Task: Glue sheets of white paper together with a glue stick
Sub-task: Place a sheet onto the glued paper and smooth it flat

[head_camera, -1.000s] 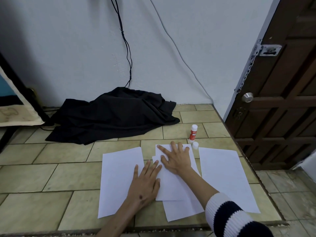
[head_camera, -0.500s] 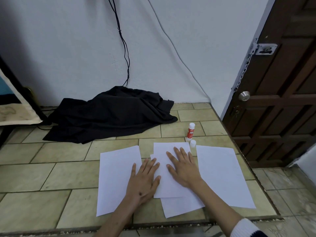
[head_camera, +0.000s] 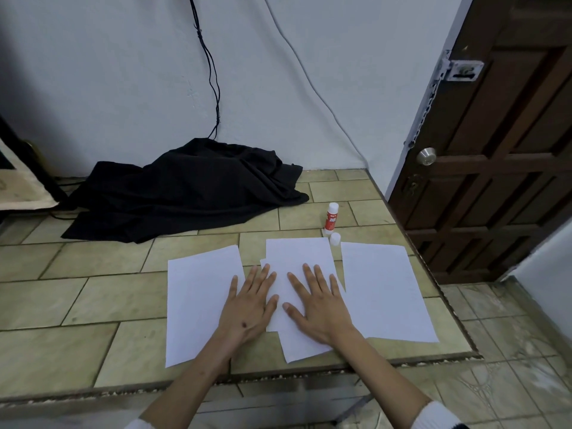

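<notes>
Several white paper sheets lie on a tiled counter (head_camera: pixel 93 292). In the middle, one sheet (head_camera: pixel 298 258) rests askew on top of another sheet (head_camera: pixel 305 348). My right hand (head_camera: pixel 318 308) lies flat on the top sheet with its fingers spread. My left hand (head_camera: pixel 250 308) is flat too, on the stack's left edge and the edge of the left sheet (head_camera: pixel 198 298). A separate sheet (head_camera: pixel 383 289) lies to the right. The red and white glue stick (head_camera: pixel 331 216) stands upright behind the sheets, with its white cap (head_camera: pixel 335 239) beside it.
A crumpled black cloth (head_camera: pixel 185 190) lies at the back of the counter, with cables hanging down the wall above it. The counter's right edge drops to a tiled floor (head_camera: pixel 510 351) beside a dark wooden door (head_camera: pixel 495 150). A framed object leans at the far left.
My right hand has slid back toward me along the top sheet, from near its far edge to its middle. My left hand has hardly moved. The camera has tilted slightly.
</notes>
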